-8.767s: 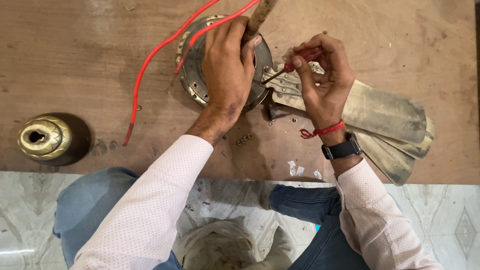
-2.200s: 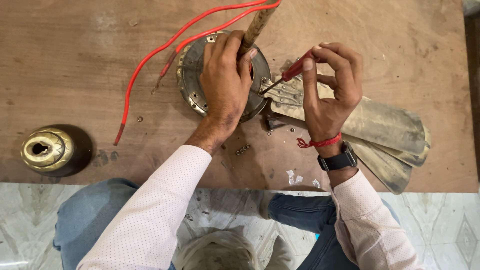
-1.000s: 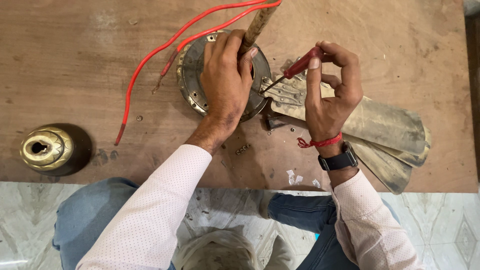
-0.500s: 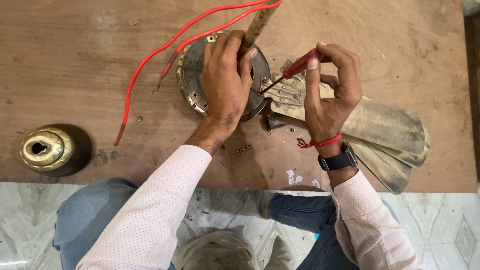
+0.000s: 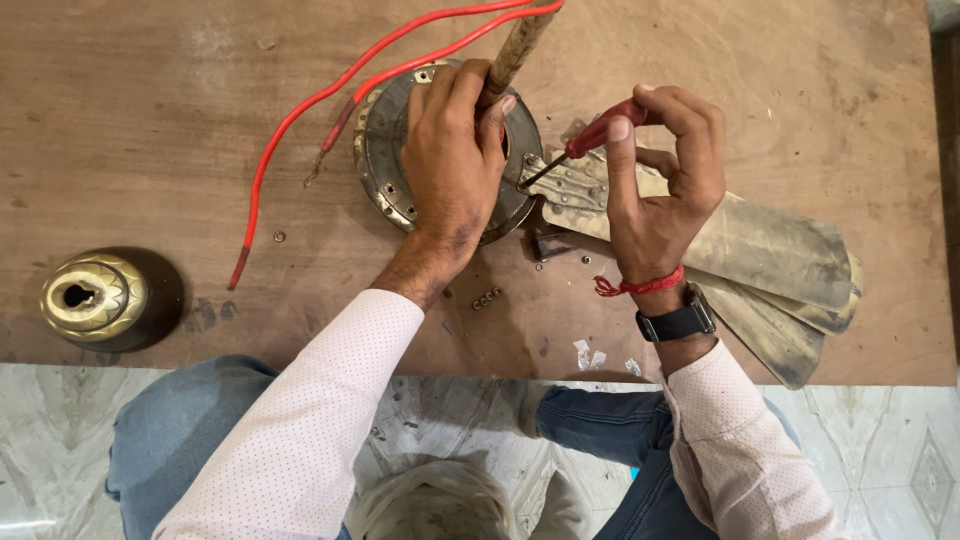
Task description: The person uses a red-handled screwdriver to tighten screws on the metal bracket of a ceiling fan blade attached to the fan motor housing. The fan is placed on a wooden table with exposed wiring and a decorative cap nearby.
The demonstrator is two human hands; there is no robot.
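A round grey fan motor [image 5: 388, 165] lies on a brown wooden board [image 5: 150, 120], with a rusty rod [image 5: 512, 52] rising from its middle. My left hand [image 5: 452, 160] is pressed flat over the motor, fingers wrapped near the rod. Between the fingers of my right hand [image 5: 660, 175] is a red-handled screwdriver [image 5: 590, 135]; its tip touches the motor's right rim, where dirty fan blades [image 5: 760, 250] are attached. Two red wires [image 5: 330, 95] run from the motor to the left.
A brass-coloured canopy cup [image 5: 95, 297] stands at the board's left. Small screws [image 5: 486, 298] and paper scraps [image 5: 590, 356] lie near the front edge. My knees in blue jeans and a marble floor [image 5: 880, 450] show below the board.
My right hand has shifted its fingers on the screwdriver handle, as in turning it. My left hand and the motor have stayed in place.
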